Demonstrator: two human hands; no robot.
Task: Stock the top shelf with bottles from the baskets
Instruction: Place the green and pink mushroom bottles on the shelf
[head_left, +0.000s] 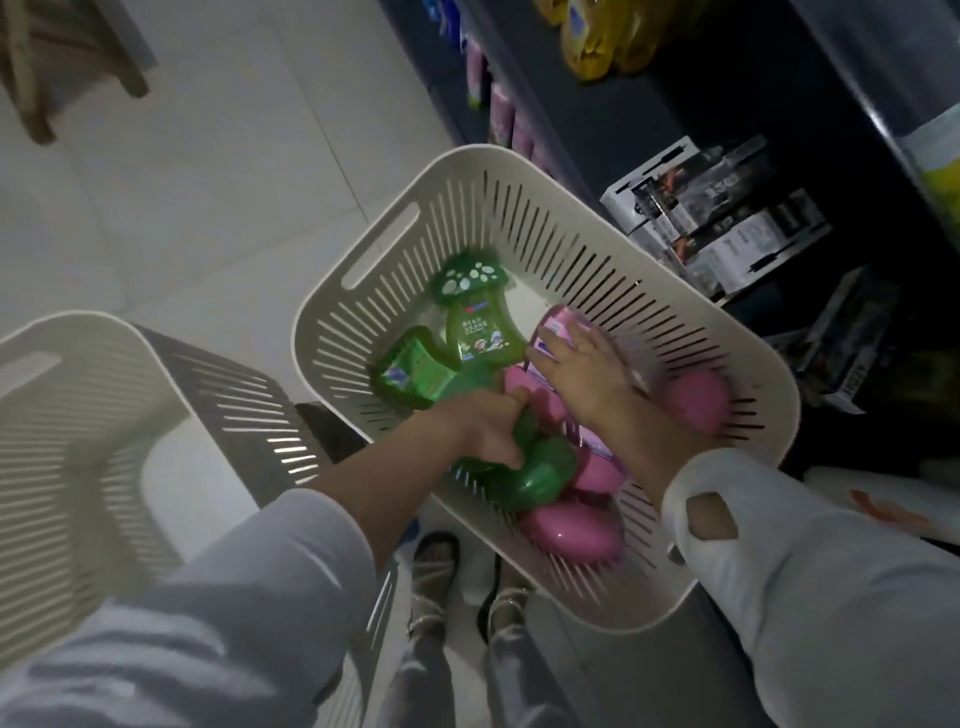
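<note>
1. Landmark: cream slotted plastic basket (519, 218) with cut-out handles, in the middle of the view, holding every bottle seen.
2. Inside the basket, near side: left hand (483, 431), fingers clamped round the narrow waist of a green translucent plastic bottle (540, 473) lying on its side.
3. Inside the basket, far right: right hand (587, 374) laid over a pink plastic bottle (558, 327), thumb on one flank and fingers wrapped over the other. Blurred, but read as a grip.
4. Loose in the basket: a second green translucent bottle with a white-spotted mushroom cap (467, 312) toward the far wall, and pink domed caps (571, 525) against the near wall.
5. Handling, as a judgement: rigid, smooth plastic, likely slippery. Full, so moderately heavy for one hand. Not fragile. Best taken at the pinched waist below the wide cap, never by the cap alone.
6. Right of the basket: dark shelving unit (691, 104). Top shelf out of view. Left of the basket: a second cream slotted basket (78, 415).
</note>
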